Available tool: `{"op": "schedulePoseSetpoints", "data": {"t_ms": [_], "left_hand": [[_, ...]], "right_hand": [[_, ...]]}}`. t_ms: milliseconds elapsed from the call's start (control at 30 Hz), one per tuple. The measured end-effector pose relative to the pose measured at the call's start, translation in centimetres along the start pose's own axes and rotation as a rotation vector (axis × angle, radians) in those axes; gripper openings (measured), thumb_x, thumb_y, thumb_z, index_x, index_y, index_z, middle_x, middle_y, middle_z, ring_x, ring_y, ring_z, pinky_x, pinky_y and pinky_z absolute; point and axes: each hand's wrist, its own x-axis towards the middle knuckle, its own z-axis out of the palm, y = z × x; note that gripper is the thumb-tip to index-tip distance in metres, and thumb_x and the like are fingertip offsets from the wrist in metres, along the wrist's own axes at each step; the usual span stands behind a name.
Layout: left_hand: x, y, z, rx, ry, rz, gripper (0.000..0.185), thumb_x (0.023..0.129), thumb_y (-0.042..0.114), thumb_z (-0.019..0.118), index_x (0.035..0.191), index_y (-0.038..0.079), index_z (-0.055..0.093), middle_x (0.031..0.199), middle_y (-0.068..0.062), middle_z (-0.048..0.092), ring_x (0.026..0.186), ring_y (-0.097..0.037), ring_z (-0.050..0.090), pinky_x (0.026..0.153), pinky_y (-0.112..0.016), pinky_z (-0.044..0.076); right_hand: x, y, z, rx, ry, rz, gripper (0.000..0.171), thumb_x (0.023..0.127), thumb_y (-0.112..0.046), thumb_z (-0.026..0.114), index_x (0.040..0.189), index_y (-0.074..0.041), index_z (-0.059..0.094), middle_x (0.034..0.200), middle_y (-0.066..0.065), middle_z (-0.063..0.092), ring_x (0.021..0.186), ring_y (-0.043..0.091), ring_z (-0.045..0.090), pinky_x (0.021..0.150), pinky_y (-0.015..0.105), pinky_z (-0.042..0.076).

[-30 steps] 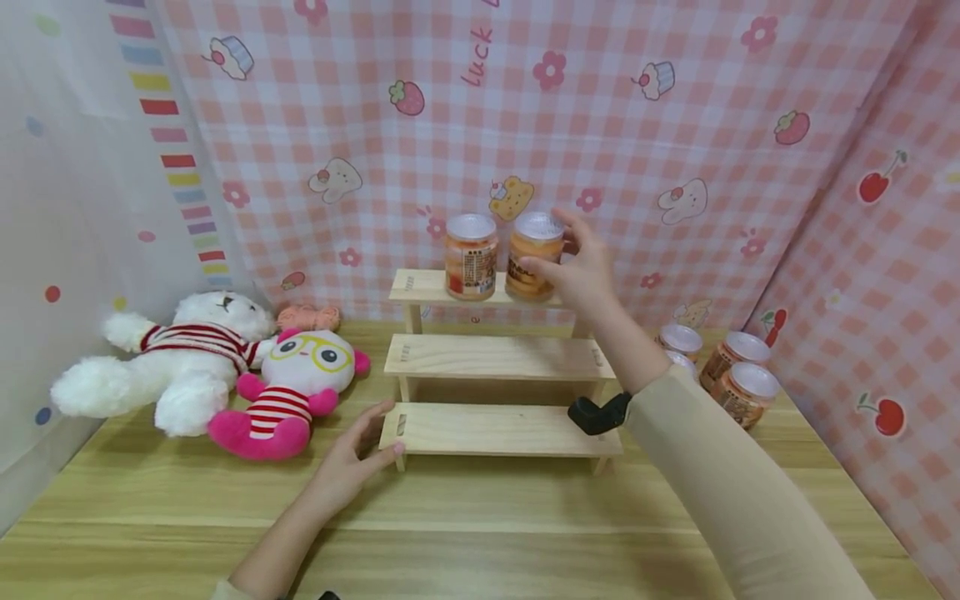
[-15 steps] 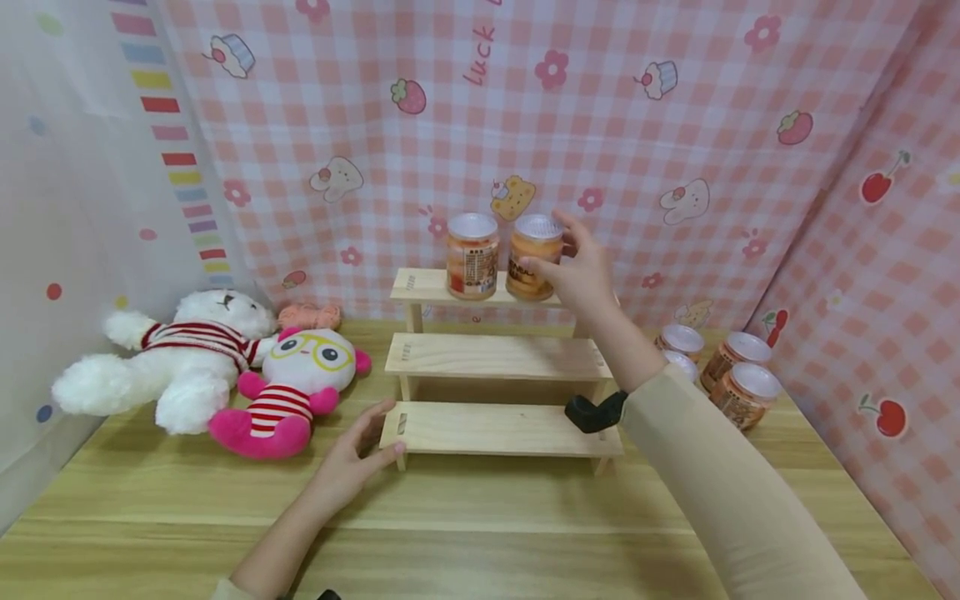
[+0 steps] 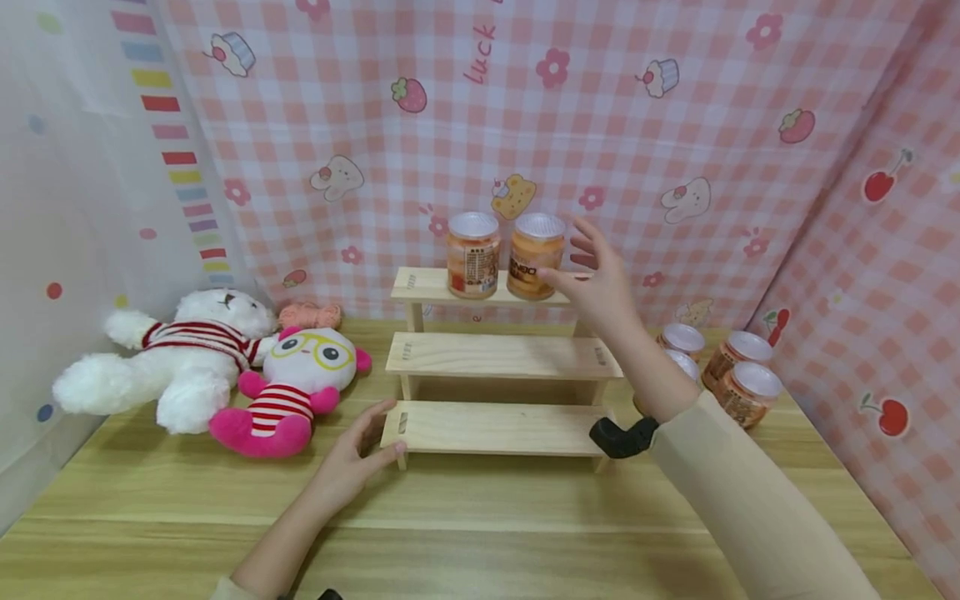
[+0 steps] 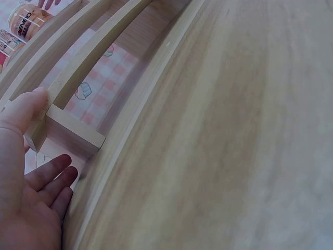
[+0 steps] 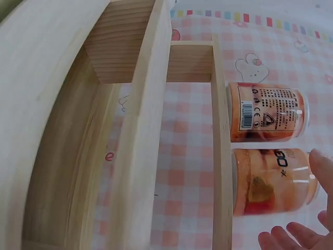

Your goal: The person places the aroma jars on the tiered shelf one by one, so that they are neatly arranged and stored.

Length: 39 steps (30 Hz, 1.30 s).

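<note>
A three-tier wooden stand (image 3: 495, 429) rests on the table. On its top tier, two orange-labelled jars with clear lids stand upright side by side, a left jar (image 3: 473, 262) and a right jar (image 3: 531, 260). My right hand (image 3: 600, 279) is just right of the right jar, fingers spread apart from it and the thumb close to its front. In the right wrist view, that thumb (image 5: 321, 166) lies near the jar's lid end. My left hand (image 4: 31, 192) holds the left end of the lowest tier, thumb on the board's front edge and the other fingers beyond it.
Several more lidded jars (image 3: 750, 382) stand on the table at the right, partly behind the right forearm. A white plush bear (image 3: 202, 350) and a pink-and-white plush toy (image 3: 288, 396) lie at the left, by a coral yarn bundle (image 3: 309, 317). A checked cloth (image 3: 600, 125) hangs behind.
My right hand has let go of the right jar and opened, drawing slightly right. The jar stays on the top tier. My left hand has not moved.
</note>
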Motion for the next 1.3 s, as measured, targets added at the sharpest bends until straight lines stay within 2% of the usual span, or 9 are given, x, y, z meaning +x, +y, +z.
{"op": "schedulePoseSetpoints", "data": {"t_ms": [133, 400, 567, 733, 867, 933, 1133, 1300], "left_hand": [[0.0, 0.1, 0.0, -0.009, -0.006, -0.017, 0.063, 0.088, 0.021, 0.071, 0.143, 0.012, 0.042, 0.134, -0.021, 0.05, 0.126, -0.036, 0.044, 0.105, -0.052, 0.029], [0.0, 0.0, -0.1, -0.01, 0.0, -0.006, 0.063, 0.088, 0.021, 0.071, 0.143, 0.012, 0.042, 0.134, -0.021, 0.051, 0.125, -0.035, 0.044, 0.105, -0.052, 0.029], [0.0, -0.1, -0.2, 0.0, 0.003, -0.005, 0.062, 0.088, 0.021, 0.071, 0.142, 0.012, 0.043, 0.133, -0.021, 0.051, 0.125, -0.035, 0.044, 0.105, -0.052, 0.03], [0.1, -0.2, -0.1, 0.009, 0.002, -0.005, 0.062, 0.088, 0.021, 0.071, 0.142, 0.013, 0.043, 0.133, -0.021, 0.051, 0.124, -0.035, 0.045, 0.104, -0.052, 0.03], [0.1, -0.2, 0.0, 0.009, 0.0, -0.007, 0.063, 0.088, 0.02, 0.071, 0.143, 0.011, 0.042, 0.133, -0.021, 0.051, 0.124, -0.036, 0.045, 0.104, -0.052, 0.03], [0.1, -0.2, 0.0, 0.007, 0.001, -0.008, 0.063, 0.088, 0.02, 0.071, 0.143, 0.01, 0.042, 0.134, -0.021, 0.05, 0.125, -0.036, 0.045, 0.104, -0.052, 0.03], [0.1, -0.1, 0.0, 0.004, 0.004, -0.011, 0.063, 0.088, 0.019, 0.071, 0.143, 0.011, 0.042, 0.133, -0.021, 0.051, 0.123, -0.036, 0.046, 0.103, -0.052, 0.031], [0.1, -0.1, 0.0, -0.002, 0.004, -0.017, 0.063, 0.087, 0.02, 0.071, 0.143, 0.012, 0.043, 0.133, -0.02, 0.051, 0.123, -0.035, 0.046, 0.104, -0.052, 0.031]], "right_hand": [[-1.3, 0.8, -1.0, -0.029, 0.025, -0.012, 0.079, 0.083, -0.024, 0.077, 0.149, -0.02, 0.035, 0.142, 0.009, 0.045, 0.124, 0.025, 0.046, 0.095, 0.04, 0.045], [-4.4, 2.7, -3.3, -0.08, 0.016, -0.153, 0.075, 0.083, -0.019, 0.076, 0.147, -0.017, 0.038, 0.139, 0.013, 0.048, 0.121, 0.029, 0.049, 0.094, 0.046, 0.044], [-6.2, 4.1, -5.0, -0.15, 0.029, -0.173, 0.072, 0.084, -0.018, 0.076, 0.146, -0.015, 0.04, 0.137, 0.011, 0.051, 0.118, 0.027, 0.051, 0.092, 0.045, 0.045], [-7.8, 5.7, -6.7, -0.216, 0.049, -0.123, 0.071, 0.083, -0.024, 0.077, 0.145, -0.021, 0.041, 0.137, 0.004, 0.051, 0.118, 0.022, 0.051, 0.091, 0.033, 0.046], [-9.1, 7.1, -8.3, -0.233, 0.075, -0.105, 0.071, 0.083, -0.021, 0.077, 0.144, -0.021, 0.043, 0.136, 0.006, 0.052, 0.115, 0.02, 0.053, 0.087, 0.019, 0.044], [-9.6, 7.8, -9.1, -0.247, 0.084, -0.102, 0.07, 0.083, -0.02, 0.077, 0.145, -0.019, 0.042, 0.135, 0.01, 0.053, 0.113, 0.014, 0.053, 0.084, 0.015, 0.044], [-10.8, 10.0, -11.6, -0.32, 0.136, -0.098, 0.068, 0.084, -0.015, 0.076, 0.143, -0.01, 0.043, 0.128, 0.022, 0.054, 0.096, -0.004, 0.05, 0.075, 0.01, 0.042], [-11.5, 11.7, -13.6, -0.354, 0.199, -0.092, 0.068, 0.082, -0.013, 0.078, 0.141, -0.006, 0.045, 0.126, 0.02, 0.056, 0.099, -0.008, 0.048, 0.077, 0.007, 0.041]]}}
